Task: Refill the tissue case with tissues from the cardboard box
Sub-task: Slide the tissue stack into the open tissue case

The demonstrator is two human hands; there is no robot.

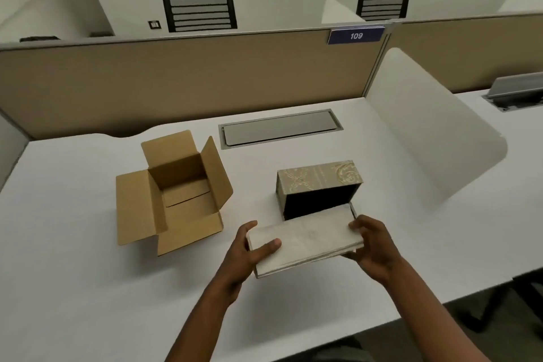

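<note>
A brown cardboard box (176, 194) stands open on the white desk at the left, its flaps spread and its inside bare. To its right the gold-patterned tissue case (318, 178) lies on its side, its dark open interior facing me. Just in front of that opening I hold a flat white stack of tissues (305, 239) with both hands. My left hand (249, 250) grips its left end, thumb on top. My right hand (373, 244) grips its right end. The stack's far edge is close to the case's opening.
A grey cable hatch (279, 128) is set into the desk behind the case. A tan partition (176, 79) runs along the desk's back, and a white curved divider (426, 132) stands at the right. Black chairs stand beyond the partition.
</note>
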